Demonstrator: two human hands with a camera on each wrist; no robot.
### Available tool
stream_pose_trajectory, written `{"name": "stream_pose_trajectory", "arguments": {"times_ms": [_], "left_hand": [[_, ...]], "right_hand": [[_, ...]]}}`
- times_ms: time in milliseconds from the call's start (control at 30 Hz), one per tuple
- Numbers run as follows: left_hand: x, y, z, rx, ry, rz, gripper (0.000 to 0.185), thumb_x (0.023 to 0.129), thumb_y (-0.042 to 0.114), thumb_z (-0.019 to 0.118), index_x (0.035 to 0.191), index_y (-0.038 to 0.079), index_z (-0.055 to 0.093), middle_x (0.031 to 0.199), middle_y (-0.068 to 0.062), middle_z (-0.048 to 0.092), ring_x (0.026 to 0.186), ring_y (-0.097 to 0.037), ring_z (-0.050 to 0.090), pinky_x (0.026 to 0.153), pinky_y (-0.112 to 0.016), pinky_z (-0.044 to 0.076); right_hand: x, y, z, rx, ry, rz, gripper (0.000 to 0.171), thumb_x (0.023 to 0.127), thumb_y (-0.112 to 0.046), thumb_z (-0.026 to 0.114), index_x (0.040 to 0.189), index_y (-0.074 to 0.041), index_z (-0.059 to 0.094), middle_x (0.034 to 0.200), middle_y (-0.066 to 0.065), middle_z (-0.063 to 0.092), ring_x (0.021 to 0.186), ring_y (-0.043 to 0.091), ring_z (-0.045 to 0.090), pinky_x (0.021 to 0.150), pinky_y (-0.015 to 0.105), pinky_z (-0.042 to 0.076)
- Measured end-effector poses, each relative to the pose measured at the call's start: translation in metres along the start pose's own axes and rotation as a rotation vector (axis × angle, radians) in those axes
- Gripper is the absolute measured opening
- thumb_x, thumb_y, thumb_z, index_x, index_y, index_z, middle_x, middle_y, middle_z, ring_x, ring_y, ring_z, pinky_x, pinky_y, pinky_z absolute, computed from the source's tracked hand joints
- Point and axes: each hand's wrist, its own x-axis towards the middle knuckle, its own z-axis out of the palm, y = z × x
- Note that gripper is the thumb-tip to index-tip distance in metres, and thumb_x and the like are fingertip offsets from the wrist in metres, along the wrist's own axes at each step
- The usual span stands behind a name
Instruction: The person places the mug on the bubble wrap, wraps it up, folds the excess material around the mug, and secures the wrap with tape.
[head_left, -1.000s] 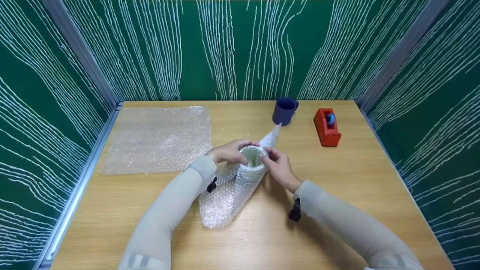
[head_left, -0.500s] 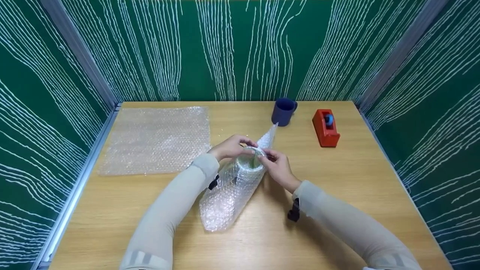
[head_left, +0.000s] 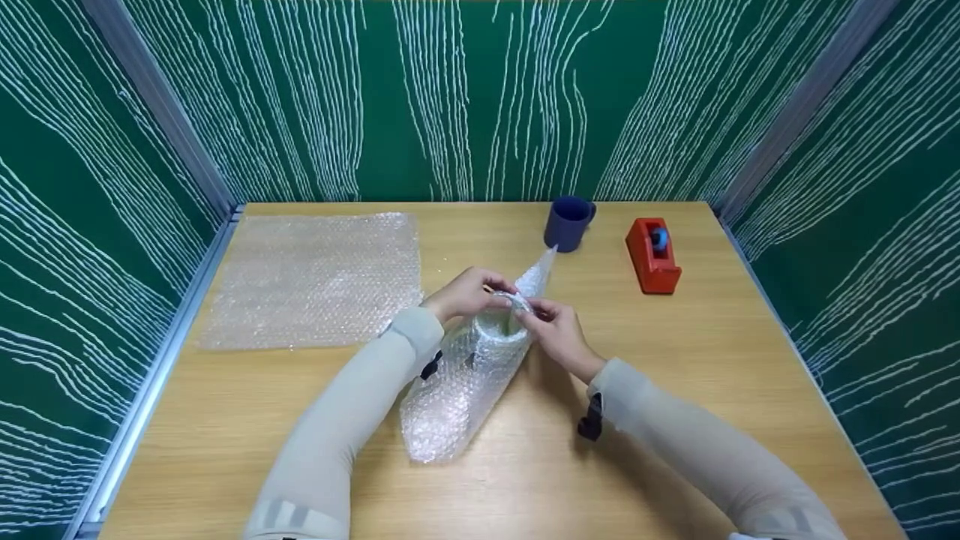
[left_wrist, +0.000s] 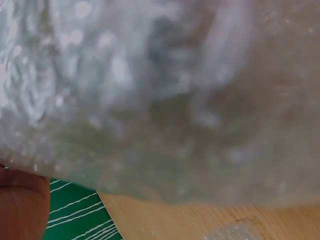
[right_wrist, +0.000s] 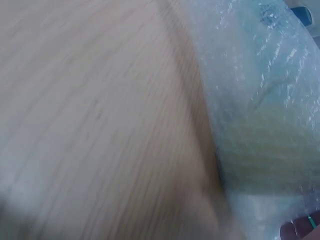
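A sheet of bubble wrap (head_left: 450, 405) is rolled into an upright tube, with one corner trailing toward me and another pointing at the mug. My left hand (head_left: 469, 292) pinches the tube's top edge at the far side. My right hand (head_left: 561, 337) pinches the same edge from the right, close to the left fingertips. Through the wrap in the right wrist view shows a yellow-green shape (right_wrist: 270, 155); its kind cannot be told. Blurred bubble wrap (left_wrist: 125, 100) fills most of the left wrist view.
A flat bubble wrap sheet (head_left: 315, 277) lies at the left of the wooden table (head_left: 570, 487). At the back right stand a dark blue mug (head_left: 566, 226) and a red tape dispenser (head_left: 654, 262). Green walls (head_left: 390, 112) with white lines enclose the table's back and sides.
My left hand has left the tube's left rim and moved to its far edge, now pinching there. The far edge has bent inward between both hands. The right hand has barely moved.
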Motion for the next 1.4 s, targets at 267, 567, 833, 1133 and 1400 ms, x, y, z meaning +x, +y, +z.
{"name": "stream_pose_trajectory", "arguments": {"times_ms": [267, 567, 833, 1133, 1400], "left_hand": [[0.001, -0.001, 0.002, 0.007, 0.020, -0.032, 0.020, 0.101, 0.007, 0.076, 0.120, 0.004, 0.080, 0.124, -0.012, 0.078, 0.116, -0.024, 0.069, 0.109, -0.040, 0.055], [0.002, -0.002, 0.001, 0.005, 0.015, -0.057, 0.020, 0.102, 0.009, 0.074, 0.121, 0.005, 0.080, 0.123, -0.011, 0.078, 0.117, -0.025, 0.067, 0.110, -0.042, 0.055], [0.002, -0.002, 0.002, 0.025, 0.014, -0.035, 0.022, 0.102, 0.009, 0.074, 0.122, 0.003, 0.080, 0.123, -0.014, 0.078, 0.116, -0.024, 0.068, 0.110, -0.042, 0.055], [0.003, -0.005, 0.003, 0.019, 0.015, -0.033, 0.022, 0.102, 0.010, 0.074, 0.121, 0.001, 0.080, 0.122, -0.016, 0.079, 0.111, -0.021, 0.067, 0.109, -0.041, 0.055], [0.001, -0.003, 0.002, 0.014, 0.025, -0.011, 0.021, 0.101, 0.007, 0.074, 0.120, 0.001, 0.081, 0.120, -0.016, 0.078, 0.106, -0.017, 0.065, 0.104, -0.036, 0.056]], "right_hand": [[0.011, 0.001, -0.018, 0.009, 0.068, 0.122, 0.033, 0.109, -0.015, 0.064, 0.130, 0.009, 0.073, 0.124, 0.021, 0.078, 0.108, 0.015, 0.071, 0.097, 0.021, 0.052], [0.044, 0.010, -0.031, 0.084, 0.131, 0.402, 0.065, 0.105, -0.021, 0.070, 0.158, 0.005, 0.044, 0.147, 0.023, 0.058, 0.116, 0.023, 0.063, 0.103, 0.033, 0.058], [0.067, 0.018, -0.034, 0.275, 0.006, 0.575, 0.082, 0.108, -0.017, 0.067, 0.170, 0.003, 0.016, 0.154, 0.026, 0.056, 0.105, 0.015, 0.072, 0.097, 0.027, 0.063], [0.076, 0.024, -0.029, 0.337, -0.037, 0.560, 0.063, 0.107, -0.011, 0.066, 0.161, 0.006, 0.037, 0.125, 0.009, 0.065, 0.100, 0.013, 0.068, 0.080, 0.023, 0.061], [0.075, 0.023, -0.021, 0.325, 0.041, 0.471, 0.059, 0.104, 0.000, 0.065, 0.158, 0.008, 0.045, 0.153, 0.023, 0.053, 0.120, 0.022, 0.062, 0.088, 0.023, 0.062]]}}
